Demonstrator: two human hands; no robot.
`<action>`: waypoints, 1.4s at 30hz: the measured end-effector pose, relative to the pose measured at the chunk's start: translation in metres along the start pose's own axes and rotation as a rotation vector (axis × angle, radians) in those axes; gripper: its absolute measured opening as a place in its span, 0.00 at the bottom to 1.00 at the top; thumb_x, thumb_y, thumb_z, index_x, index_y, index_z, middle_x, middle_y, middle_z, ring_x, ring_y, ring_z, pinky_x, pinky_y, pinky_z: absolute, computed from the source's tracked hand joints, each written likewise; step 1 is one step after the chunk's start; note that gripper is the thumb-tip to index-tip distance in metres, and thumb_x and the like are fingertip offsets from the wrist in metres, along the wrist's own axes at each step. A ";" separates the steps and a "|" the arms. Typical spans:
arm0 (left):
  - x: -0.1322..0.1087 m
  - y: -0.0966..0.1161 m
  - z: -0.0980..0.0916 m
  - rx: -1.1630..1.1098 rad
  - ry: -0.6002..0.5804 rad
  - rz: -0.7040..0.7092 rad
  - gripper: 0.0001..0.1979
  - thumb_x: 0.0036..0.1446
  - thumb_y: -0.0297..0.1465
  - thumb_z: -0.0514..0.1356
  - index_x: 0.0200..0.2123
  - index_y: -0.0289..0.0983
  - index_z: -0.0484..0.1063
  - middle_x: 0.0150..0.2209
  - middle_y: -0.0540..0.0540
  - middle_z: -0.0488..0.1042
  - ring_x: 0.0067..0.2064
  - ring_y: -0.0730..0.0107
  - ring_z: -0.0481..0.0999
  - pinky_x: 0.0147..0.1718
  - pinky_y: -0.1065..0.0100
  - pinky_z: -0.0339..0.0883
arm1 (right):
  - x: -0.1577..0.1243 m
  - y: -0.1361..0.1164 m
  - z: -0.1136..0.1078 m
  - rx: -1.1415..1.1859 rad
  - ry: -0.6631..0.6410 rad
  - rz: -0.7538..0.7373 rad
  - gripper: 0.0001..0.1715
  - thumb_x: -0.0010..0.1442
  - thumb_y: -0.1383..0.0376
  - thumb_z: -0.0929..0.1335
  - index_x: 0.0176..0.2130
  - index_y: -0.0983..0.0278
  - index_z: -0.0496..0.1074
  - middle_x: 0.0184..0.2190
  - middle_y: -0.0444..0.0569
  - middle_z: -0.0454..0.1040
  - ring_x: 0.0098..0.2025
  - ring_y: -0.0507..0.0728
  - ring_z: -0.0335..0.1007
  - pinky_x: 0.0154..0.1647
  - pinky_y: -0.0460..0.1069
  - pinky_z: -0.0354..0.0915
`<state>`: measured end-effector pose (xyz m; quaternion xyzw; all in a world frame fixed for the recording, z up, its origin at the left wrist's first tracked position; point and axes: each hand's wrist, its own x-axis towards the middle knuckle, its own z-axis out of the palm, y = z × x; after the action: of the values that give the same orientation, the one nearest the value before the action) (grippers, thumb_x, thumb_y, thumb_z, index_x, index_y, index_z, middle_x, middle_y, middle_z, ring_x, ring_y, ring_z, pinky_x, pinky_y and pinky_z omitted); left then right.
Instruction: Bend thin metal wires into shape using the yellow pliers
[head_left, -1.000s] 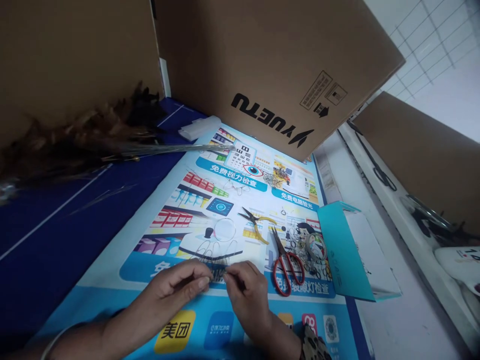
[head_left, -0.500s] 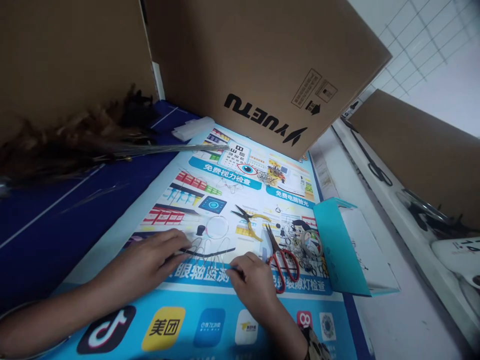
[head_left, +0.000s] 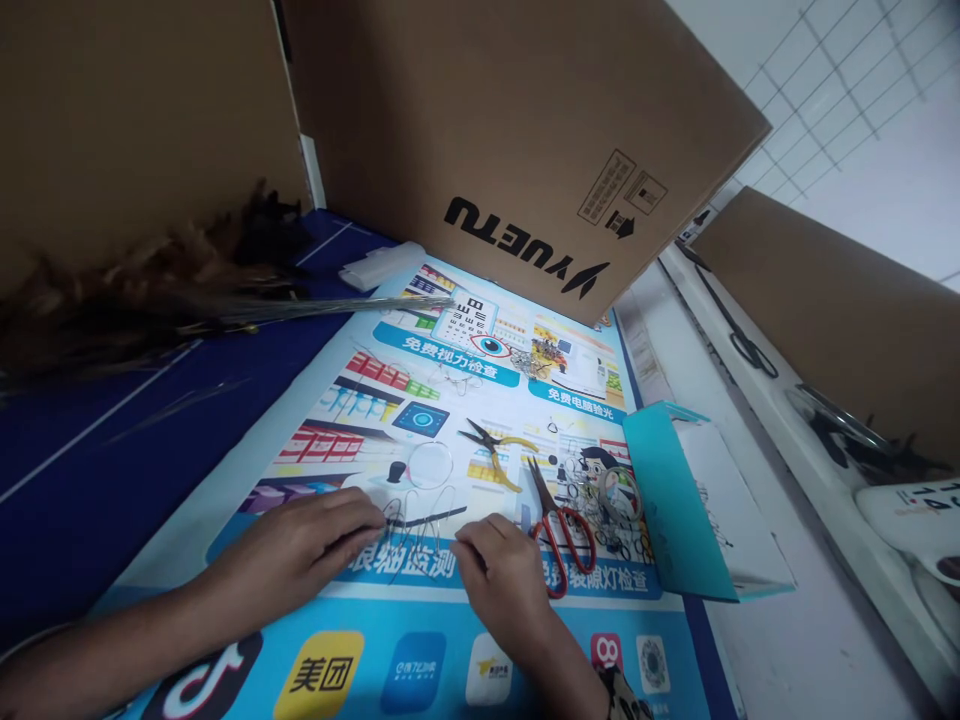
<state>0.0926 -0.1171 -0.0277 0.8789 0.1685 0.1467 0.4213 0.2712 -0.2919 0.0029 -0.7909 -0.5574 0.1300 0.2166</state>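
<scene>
Left hand (head_left: 319, 538) loosely bent, right hand (head_left: 504, 575) curled

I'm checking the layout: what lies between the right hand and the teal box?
The head view shows red-handled scissors nearest the right hand, then a pile of small metal pieces, with a ring-shaped roll, beside the teal box.

Between the hands (head_left: 499, 575), the thin bent wires (head_left: 429, 515) are silvery metal with a faint shine. Just beyond the hands, the pliers (head_left: 492, 441) join dull dark metal to smooth, plastic-looking yellow grips. Right of the hands, the scissors (head_left: 553, 507) have dark metal blades and glossy red handles. Farther beyond, the box (head_left: 525, 150) is matt brown cardboard.
</scene>
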 end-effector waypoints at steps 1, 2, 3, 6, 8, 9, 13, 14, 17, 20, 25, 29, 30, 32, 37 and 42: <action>0.001 -0.001 -0.001 0.002 -0.024 -0.015 0.11 0.62 0.36 0.55 0.40 0.41 0.76 0.38 0.46 0.78 0.41 0.62 0.75 0.42 0.66 0.67 | 0.000 0.001 0.000 -0.007 0.001 -0.002 0.08 0.63 0.65 0.65 0.35 0.61 0.74 0.33 0.47 0.74 0.36 0.54 0.70 0.36 0.45 0.62; 0.002 -0.002 -0.003 0.003 -0.047 -0.030 0.11 0.62 0.36 0.54 0.40 0.41 0.75 0.39 0.46 0.78 0.42 0.61 0.75 0.42 0.66 0.66 | 0.000 0.001 0.001 -0.018 -0.001 -0.003 0.08 0.63 0.65 0.65 0.35 0.61 0.74 0.33 0.47 0.74 0.36 0.54 0.70 0.36 0.46 0.62; 0.002 -0.003 -0.004 0.003 -0.063 -0.041 0.11 0.62 0.36 0.54 0.40 0.41 0.75 0.39 0.46 0.77 0.43 0.61 0.75 0.42 0.66 0.66 | 0.001 0.001 0.001 -0.034 -0.008 -0.006 0.08 0.63 0.65 0.65 0.36 0.61 0.74 0.33 0.47 0.74 0.36 0.54 0.70 0.35 0.46 0.62; 0.004 -0.006 -0.006 0.010 -0.066 -0.048 0.11 0.62 0.37 0.54 0.40 0.42 0.75 0.40 0.47 0.78 0.44 0.61 0.75 0.43 0.68 0.66 | 0.001 0.002 -0.002 -0.116 -0.022 -0.012 0.08 0.63 0.65 0.65 0.36 0.61 0.74 0.34 0.47 0.74 0.36 0.55 0.70 0.35 0.47 0.62; 0.005 -0.009 -0.006 0.013 -0.061 -0.038 0.11 0.62 0.38 0.55 0.40 0.42 0.75 0.40 0.47 0.78 0.43 0.61 0.76 0.42 0.69 0.67 | 0.000 0.005 -0.011 -0.185 -0.012 -0.001 0.07 0.63 0.65 0.65 0.37 0.61 0.74 0.34 0.48 0.75 0.37 0.56 0.70 0.36 0.48 0.62; 0.005 -0.009 -0.006 0.008 -0.052 -0.038 0.11 0.62 0.39 0.55 0.39 0.42 0.76 0.40 0.47 0.78 0.43 0.62 0.76 0.42 0.69 0.67 | -0.001 0.008 -0.017 -0.220 0.000 0.019 0.07 0.63 0.65 0.65 0.39 0.61 0.74 0.35 0.49 0.75 0.38 0.57 0.70 0.38 0.49 0.63; 0.008 -0.009 -0.008 -0.027 -0.013 -0.056 0.11 0.61 0.39 0.56 0.37 0.42 0.76 0.37 0.47 0.79 0.39 0.62 0.77 0.38 0.70 0.68 | -0.015 0.033 -0.044 -0.384 0.082 0.117 0.09 0.61 0.65 0.66 0.43 0.61 0.73 0.38 0.52 0.74 0.42 0.61 0.69 0.39 0.51 0.63; 0.009 -0.008 -0.009 -0.030 -0.008 -0.055 0.11 0.61 0.38 0.55 0.37 0.42 0.77 0.37 0.47 0.79 0.39 0.62 0.77 0.38 0.69 0.68 | -0.021 0.041 -0.049 -0.436 0.106 0.141 0.10 0.62 0.64 0.66 0.44 0.61 0.72 0.40 0.54 0.74 0.43 0.62 0.68 0.38 0.52 0.63; 0.010 -0.005 -0.011 -0.031 -0.023 -0.057 0.12 0.62 0.37 0.54 0.37 0.41 0.76 0.38 0.46 0.79 0.40 0.62 0.77 0.39 0.68 0.68 | -0.036 0.060 -0.059 -0.539 0.140 0.169 0.14 0.63 0.61 0.65 0.47 0.61 0.71 0.42 0.55 0.73 0.43 0.64 0.68 0.38 0.53 0.63; 0.011 -0.004 -0.012 -0.017 -0.055 -0.067 0.13 0.63 0.37 0.53 0.38 0.40 0.76 0.38 0.45 0.78 0.41 0.62 0.77 0.39 0.67 0.68 | -0.039 0.065 -0.062 -0.569 0.090 0.162 0.16 0.64 0.60 0.64 0.49 0.62 0.70 0.43 0.55 0.73 0.45 0.63 0.67 0.40 0.53 0.64; 0.010 -0.003 -0.012 -0.009 -0.053 -0.064 0.12 0.64 0.37 0.53 0.38 0.40 0.75 0.39 0.45 0.78 0.42 0.61 0.76 0.41 0.66 0.68 | -0.002 0.051 -0.066 -0.568 0.011 0.067 0.14 0.66 0.64 0.61 0.48 0.63 0.71 0.44 0.55 0.73 0.46 0.62 0.67 0.42 0.52 0.64; 0.009 -0.006 -0.010 -0.017 -0.033 -0.051 0.12 0.63 0.36 0.53 0.38 0.40 0.76 0.38 0.45 0.79 0.41 0.62 0.77 0.40 0.66 0.69 | 0.043 0.044 -0.058 -0.563 0.005 -0.038 0.19 0.67 0.67 0.60 0.56 0.65 0.66 0.52 0.57 0.70 0.54 0.62 0.63 0.50 0.54 0.62; 0.009 -0.008 -0.009 -0.021 -0.025 -0.043 0.12 0.63 0.36 0.53 0.38 0.40 0.76 0.38 0.45 0.79 0.40 0.63 0.77 0.40 0.67 0.69 | 0.053 0.044 -0.054 -0.562 0.000 -0.055 0.20 0.66 0.66 0.61 0.57 0.65 0.65 0.54 0.58 0.68 0.55 0.63 0.61 0.52 0.55 0.61; 0.009 -0.010 -0.008 -0.025 -0.013 -0.031 0.12 0.62 0.36 0.54 0.38 0.40 0.76 0.38 0.45 0.79 0.40 0.63 0.77 0.40 0.67 0.69 | 0.068 0.045 -0.044 -0.562 -0.014 -0.050 0.23 0.65 0.62 0.64 0.58 0.65 0.64 0.57 0.59 0.66 0.58 0.64 0.58 0.55 0.57 0.59; 0.007 -0.011 -0.008 0.000 -0.069 -0.039 0.12 0.64 0.37 0.53 0.40 0.41 0.75 0.40 0.46 0.77 0.42 0.63 0.76 0.41 0.67 0.68 | 0.078 0.049 -0.024 -0.582 -0.044 -0.056 0.27 0.63 0.57 0.66 0.58 0.62 0.63 0.56 0.56 0.65 0.55 0.64 0.59 0.54 0.58 0.59; 0.006 -0.013 -0.007 0.009 -0.094 -0.034 0.11 0.65 0.36 0.52 0.40 0.41 0.74 0.40 0.47 0.76 0.43 0.63 0.75 0.40 0.67 0.67 | 0.074 0.047 -0.014 -0.666 0.026 -0.038 0.20 0.63 0.63 0.64 0.54 0.64 0.65 0.44 0.57 0.68 0.47 0.63 0.62 0.45 0.57 0.62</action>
<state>0.0931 -0.1021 -0.0331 0.8837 0.1640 0.0973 0.4275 0.3418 -0.2391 -0.0053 -0.8093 -0.5812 -0.0734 -0.0445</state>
